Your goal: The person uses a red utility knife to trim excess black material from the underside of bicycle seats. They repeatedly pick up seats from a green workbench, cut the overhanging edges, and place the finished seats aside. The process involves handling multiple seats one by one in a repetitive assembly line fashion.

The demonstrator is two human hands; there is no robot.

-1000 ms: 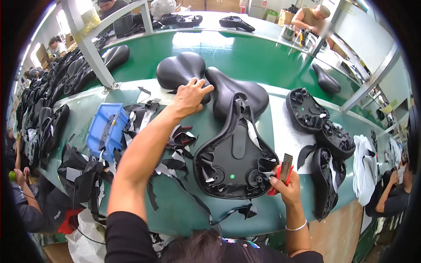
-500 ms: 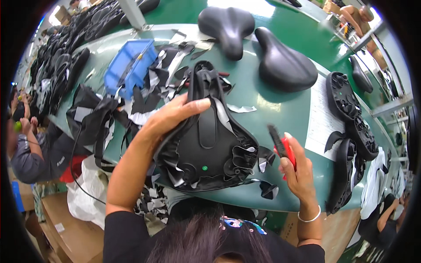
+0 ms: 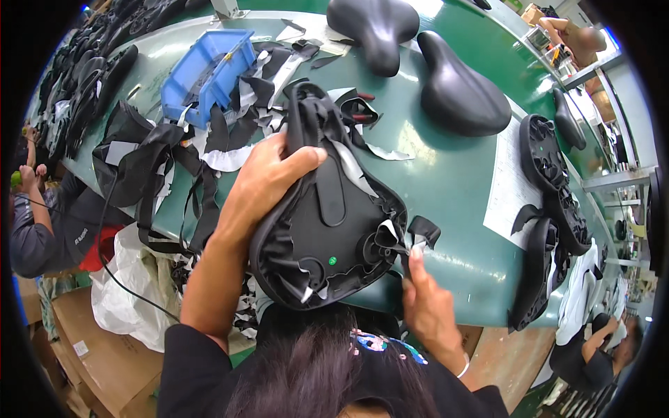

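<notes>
Lifted off the green desk [image 3: 446,174], the upturned bicycle saddle [image 3: 327,209] sits clasped in the left hand [image 3: 261,184] while the right hand [image 3: 425,306] pinches its loose cover flap [image 3: 417,233].

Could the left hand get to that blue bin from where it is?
Probably not right away: the left hand is gripping the upturned saddle. The blue bin lies just beyond, with only loose black scraps between.

The left hand [image 3: 261,184] lay palm-down, fingers spread and thumb hooked forward, forearm reaching up from the lower edge, while the right hand [image 3: 426,304] pinched with raised fingertips [image 3: 415,256], wrist bent.
</notes>
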